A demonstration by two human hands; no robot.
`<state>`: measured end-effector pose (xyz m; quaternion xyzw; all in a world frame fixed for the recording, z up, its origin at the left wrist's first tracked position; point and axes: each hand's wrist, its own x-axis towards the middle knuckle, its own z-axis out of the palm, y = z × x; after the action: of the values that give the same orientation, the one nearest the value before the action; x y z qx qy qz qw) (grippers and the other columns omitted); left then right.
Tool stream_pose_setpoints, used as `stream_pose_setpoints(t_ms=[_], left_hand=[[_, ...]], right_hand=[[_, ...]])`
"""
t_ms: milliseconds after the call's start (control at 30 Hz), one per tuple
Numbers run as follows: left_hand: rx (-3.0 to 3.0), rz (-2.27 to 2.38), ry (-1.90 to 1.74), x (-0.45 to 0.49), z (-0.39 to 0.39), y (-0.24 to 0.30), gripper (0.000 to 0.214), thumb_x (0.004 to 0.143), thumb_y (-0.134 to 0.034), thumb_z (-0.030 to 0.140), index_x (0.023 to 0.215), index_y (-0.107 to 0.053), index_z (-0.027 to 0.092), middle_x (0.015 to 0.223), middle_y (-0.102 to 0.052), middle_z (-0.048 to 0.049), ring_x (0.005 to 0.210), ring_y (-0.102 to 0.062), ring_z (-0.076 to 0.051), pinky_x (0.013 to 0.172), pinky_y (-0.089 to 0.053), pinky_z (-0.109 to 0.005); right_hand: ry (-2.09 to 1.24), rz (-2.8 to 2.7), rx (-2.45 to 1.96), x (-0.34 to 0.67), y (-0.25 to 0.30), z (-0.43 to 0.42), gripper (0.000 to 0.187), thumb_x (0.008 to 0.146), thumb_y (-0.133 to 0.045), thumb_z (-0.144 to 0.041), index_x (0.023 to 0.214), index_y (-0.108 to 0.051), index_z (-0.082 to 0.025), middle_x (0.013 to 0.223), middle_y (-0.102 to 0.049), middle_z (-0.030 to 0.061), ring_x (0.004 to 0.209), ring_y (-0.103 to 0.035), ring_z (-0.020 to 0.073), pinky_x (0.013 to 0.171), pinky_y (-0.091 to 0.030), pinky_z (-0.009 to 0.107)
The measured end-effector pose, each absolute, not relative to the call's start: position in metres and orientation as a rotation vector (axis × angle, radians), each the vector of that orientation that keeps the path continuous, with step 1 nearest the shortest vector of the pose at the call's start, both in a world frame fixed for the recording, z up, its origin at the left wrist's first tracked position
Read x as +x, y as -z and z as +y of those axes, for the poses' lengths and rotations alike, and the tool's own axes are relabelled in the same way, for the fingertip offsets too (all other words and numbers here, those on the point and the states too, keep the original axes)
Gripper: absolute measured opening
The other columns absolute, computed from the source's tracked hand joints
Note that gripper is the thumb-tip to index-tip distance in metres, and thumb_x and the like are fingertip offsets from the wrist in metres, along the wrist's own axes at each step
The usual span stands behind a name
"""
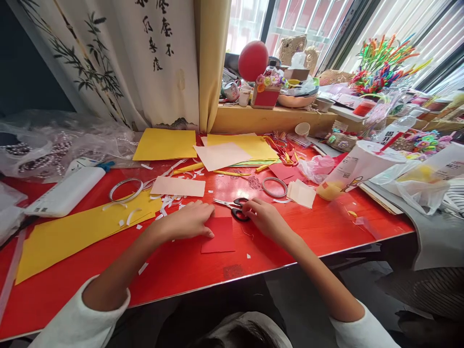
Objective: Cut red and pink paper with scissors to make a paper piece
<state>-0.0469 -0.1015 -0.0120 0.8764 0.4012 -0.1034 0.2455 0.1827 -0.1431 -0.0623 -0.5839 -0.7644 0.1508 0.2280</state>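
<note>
A square of red paper (222, 236) lies flat near the table's front edge. Over its upper left part rests my left hand (194, 220), palm down, with the thumb on the paper and the fingers stretched forward. My right hand (264, 217) has its fingers on the black handles of a pair of scissors (236, 209), which lies on the table just beyond the paper. The scissor blades point left, toward my left fingertips. A pale pink paper strip (177, 186) lies beyond my left hand, among white paper scraps.
Long yellow sheets (87, 227) and a white box-like object (67, 191) are on the left. Tape rolls (274, 187) and pale paper squares (301, 193) lie beyond my right hand. A drink cup (362, 169) with a red straw stands at right. Yellow sheets (165, 144) lie at the back.
</note>
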Motion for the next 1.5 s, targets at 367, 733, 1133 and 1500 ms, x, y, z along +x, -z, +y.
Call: stream_pose_setpoints(t_ms=[367, 733, 1133, 1500], left_hand=[[2.367, 1.079, 0.187, -0.050, -0.097, 0.014, 0.019, 0.084, -0.044, 0.034, 0.090, -0.055, 0.020, 0.097, -0.059, -0.0073, 0.088, -0.054, -0.022, 0.072, -0.039, -0.031], [2.410, 1.124, 0.051, -0.049, -0.091, 0.023, 0.023, 0.085, -0.040, 0.031, 0.087, -0.059, 0.019, 0.097, -0.063, -0.0071, 0.093, -0.056, -0.023, 0.076, -0.040, -0.032], [2.424, 1.116, 0.053, -0.047, -0.088, 0.029, 0.022, 0.084, -0.039, 0.029, 0.089, -0.059, 0.019, 0.096, -0.063, -0.0071, 0.091, -0.056, -0.022, 0.075, -0.040, -0.030], [2.394, 1.123, 0.059, -0.044, -0.093, 0.025, 0.022, 0.084, -0.039, 0.028, 0.091, -0.058, 0.018, 0.098, -0.063, -0.0088, 0.088, -0.057, -0.021, 0.074, -0.042, -0.030]], right_hand=[[-0.592, -1.696, -1.495, 0.208, 0.061, -0.148, 0.013, 0.089, -0.044, -0.027, 0.093, -0.055, -0.020, 0.082, -0.064, 0.0041, 0.072, -0.061, 0.0171, 0.065, -0.046, 0.030], [-0.354, -1.922, -1.679, 0.205, 0.060, -0.164, 0.019, 0.090, -0.052, -0.029, 0.101, -0.065, -0.021, 0.095, -0.063, 0.0060, 0.079, -0.061, 0.0186, 0.071, -0.045, 0.031], [-0.255, -2.068, -1.733, 0.180, 0.069, -0.148, 0.012, 0.088, -0.055, -0.016, 0.082, -0.066, -0.016, 0.083, -0.065, 0.0056, 0.076, -0.062, 0.0180, 0.067, -0.041, 0.026], [0.123, -2.117, -1.664, 0.178, 0.075, -0.153, 0.025, 0.096, -0.034, -0.021, 0.089, -0.058, -0.016, 0.084, -0.063, 0.0093, 0.073, -0.059, 0.0195, 0.058, -0.034, 0.027]])
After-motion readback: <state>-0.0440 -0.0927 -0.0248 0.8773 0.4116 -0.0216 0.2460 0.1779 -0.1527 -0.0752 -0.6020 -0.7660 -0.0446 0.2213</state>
